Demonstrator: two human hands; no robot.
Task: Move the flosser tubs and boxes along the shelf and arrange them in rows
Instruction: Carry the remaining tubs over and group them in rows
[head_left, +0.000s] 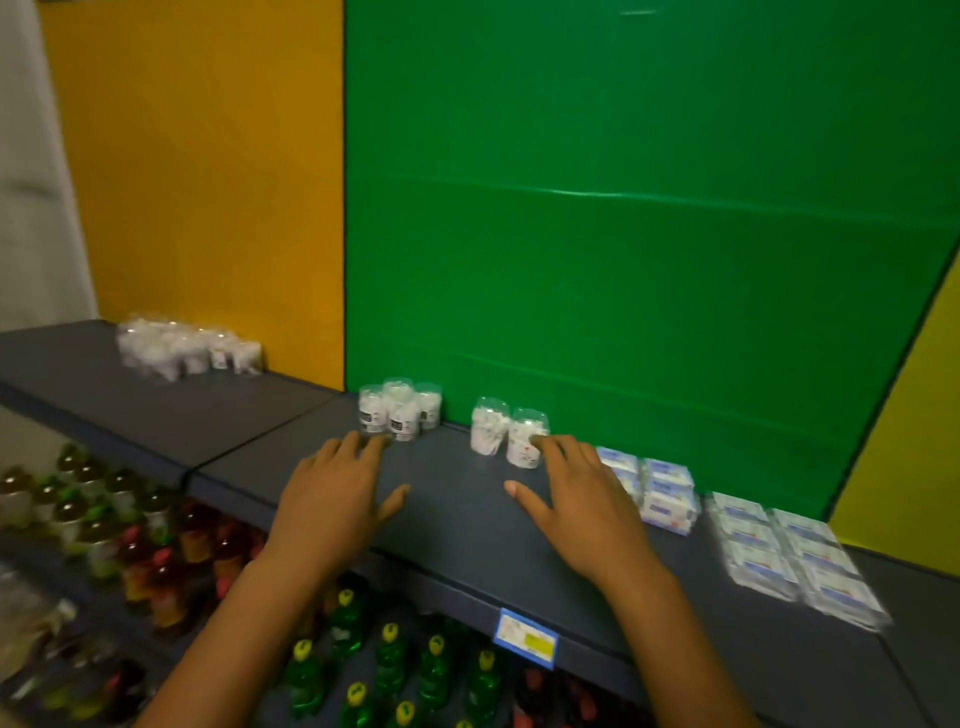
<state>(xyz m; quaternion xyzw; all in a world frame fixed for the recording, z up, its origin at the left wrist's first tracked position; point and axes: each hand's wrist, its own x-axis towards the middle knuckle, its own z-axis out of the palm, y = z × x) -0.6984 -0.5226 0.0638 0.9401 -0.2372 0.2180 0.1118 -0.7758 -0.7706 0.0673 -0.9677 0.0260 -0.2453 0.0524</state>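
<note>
Clear glossy plastic tubs (400, 410), matt grey shelf (457, 514)

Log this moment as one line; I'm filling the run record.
left hand open, near four tubs | right hand open, fingertips at tub pair | boxes untouched

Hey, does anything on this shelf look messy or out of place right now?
Nothing is spilled or tipped. The flosser tubs are scattered, though: a cluster of four, a separate pair by the right hand, and a blurred group far left, with gaps between rather than rows. The left hand is open near the cluster.
</note>
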